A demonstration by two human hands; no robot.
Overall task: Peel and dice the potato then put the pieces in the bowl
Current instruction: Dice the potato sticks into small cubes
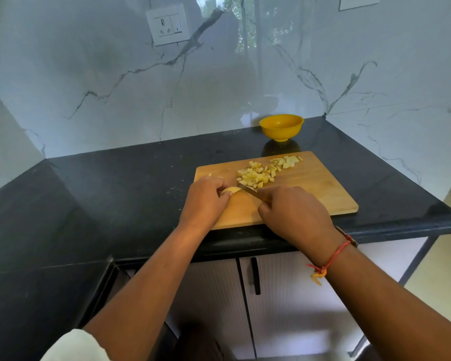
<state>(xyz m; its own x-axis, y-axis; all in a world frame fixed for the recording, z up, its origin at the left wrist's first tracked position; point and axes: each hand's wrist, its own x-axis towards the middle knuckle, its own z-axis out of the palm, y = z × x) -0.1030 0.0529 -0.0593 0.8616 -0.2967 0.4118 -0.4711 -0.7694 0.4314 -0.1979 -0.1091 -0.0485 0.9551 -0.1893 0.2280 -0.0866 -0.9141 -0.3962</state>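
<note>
A wooden cutting board [310,188] lies on the black counter. My left hand [206,199] holds a peeled yellow potato piece [231,190] down at the board's left end, fingers curled over it. My right hand [292,212] grips a knife whose blade [248,188] points left and touches the potato piece; the handle is hidden in my fist. Several diced potato cubes [257,174] lie in a heap mid-board, with a smaller heap [287,161] at the far edge. A yellow bowl [281,126] stands behind the board near the wall; it looks empty.
The black counter [115,194] runs left and wraps into a corner, with small potato specks beside the board. A marble wall with a socket plate [168,24] rises behind. The counter's front edge and cabinet doors [255,277] lie below my arms.
</note>
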